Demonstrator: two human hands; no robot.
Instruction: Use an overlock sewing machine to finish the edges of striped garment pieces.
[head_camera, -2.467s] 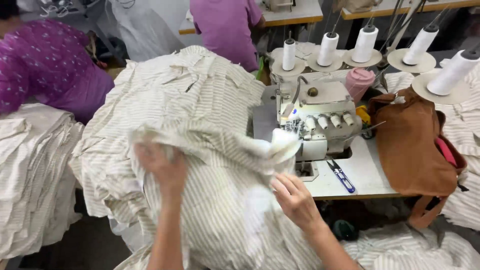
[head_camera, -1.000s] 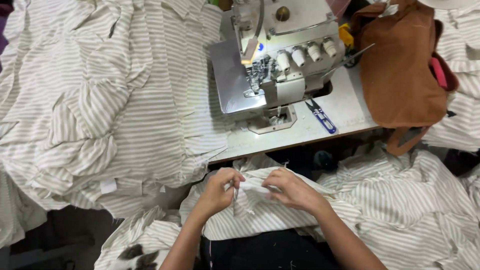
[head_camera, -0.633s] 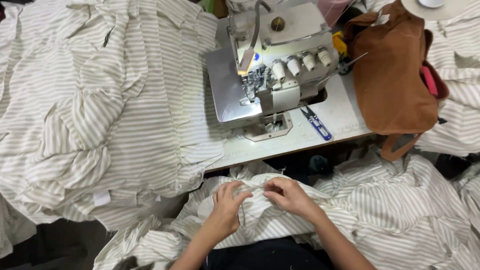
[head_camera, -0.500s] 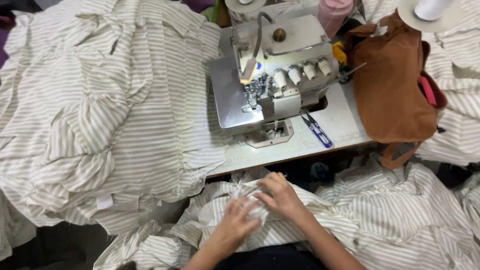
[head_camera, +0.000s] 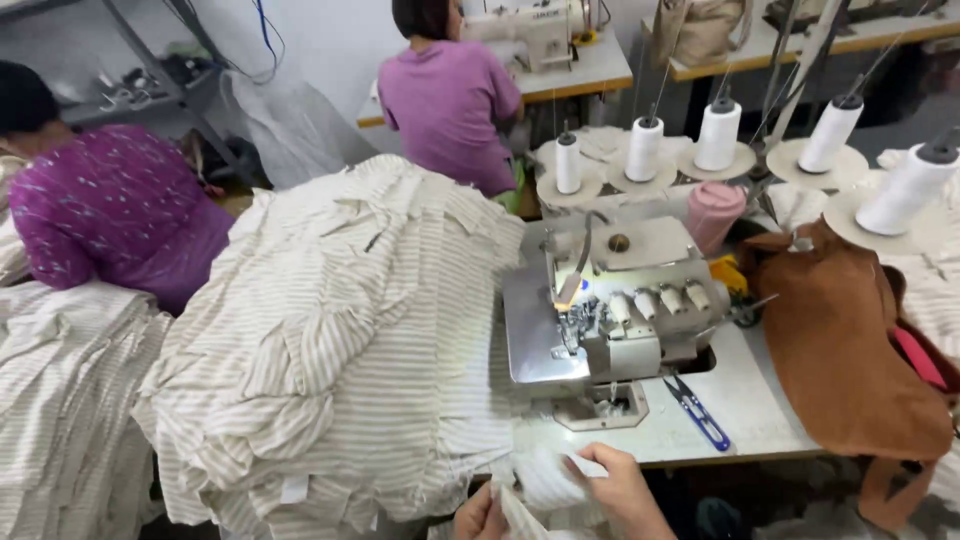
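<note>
At the bottom edge, my left hand (head_camera: 480, 518) and my right hand (head_camera: 618, 490) both pinch a piece of cream striped fabric (head_camera: 545, 482) at the near edge of the sewing table (head_camera: 740, 400). Just beyond my hands stands a grey overlock sewing machine (head_camera: 610, 305) with its lamp lit. A tall pile of striped garments (head_camera: 340, 340) is heaped to the left of the machine. Only part of each hand shows.
Blue thread snips (head_camera: 697, 411) lie right of the machine. A brown bag (head_camera: 845, 350) sits at the right. White thread cones (head_camera: 716, 135) and a pink cup (head_camera: 715, 215) stand behind. Two people in purple (head_camera: 450, 95) (head_camera: 110, 215) work beyond; another striped stack (head_camera: 60, 400) is at left.
The camera has tilted up, bringing the co-workers and thread cones into view. My hands have risen from my lap to the table edge with the striped fabric.
</note>
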